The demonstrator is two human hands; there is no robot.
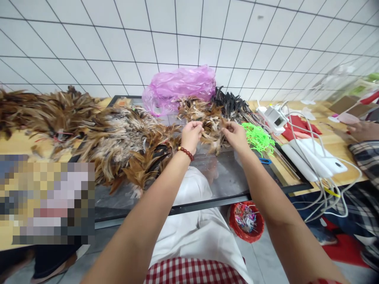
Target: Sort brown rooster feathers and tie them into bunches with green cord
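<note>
Now the right hand (235,135) pinches at a wispy tuft of brown feathers (218,140), the left hand (192,136) curled just beside it, its grip too small to tell, both kept close probably for fine fingertip control. Around them, a broad tan-and-brown feather heap (124,136) sits left, seemingly for easy reach, while a crumpled pink plastic bag (185,85) behind and tangled neon-green cord (258,138) to the right crowd the space.
</note>
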